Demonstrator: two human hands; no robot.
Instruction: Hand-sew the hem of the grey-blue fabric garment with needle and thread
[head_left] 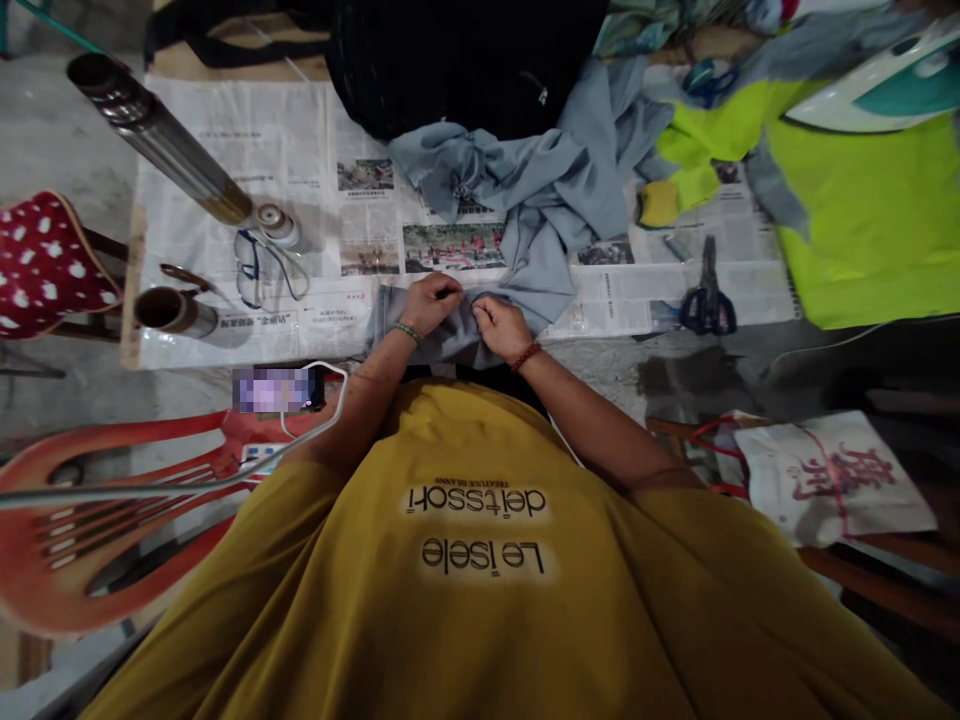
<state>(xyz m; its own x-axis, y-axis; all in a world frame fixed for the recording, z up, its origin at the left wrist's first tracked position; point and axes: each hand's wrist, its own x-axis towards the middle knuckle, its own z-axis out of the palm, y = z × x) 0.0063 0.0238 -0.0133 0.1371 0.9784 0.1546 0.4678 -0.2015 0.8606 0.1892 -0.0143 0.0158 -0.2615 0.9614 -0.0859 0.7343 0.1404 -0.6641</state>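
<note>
Grey cloth point(544, 265) runs in loose folds from the back of the table down to the front edge, where both hands work on it. My left hand point(430, 304), with a green bead bracelet at the wrist, is closed in a pinch on the cloth. Close by on the right, my right hand point(502, 328) wears a dark red bracelet and pinches the cloth too. A small gap separates the fingertips. Anything thin or tiny between the fingers is too small to make out.
Newspaper point(300, 130) covers the table. Left stand a steel thermos point(161, 140), a cup point(174, 312) and glasses point(255, 270). Right lie scissors point(708, 300), a yellow sponge-like block point(658, 204) and an iron point(885, 85) on a yellow-green garment point(862, 220). A black bag-like thing point(465, 70) sits behind.
</note>
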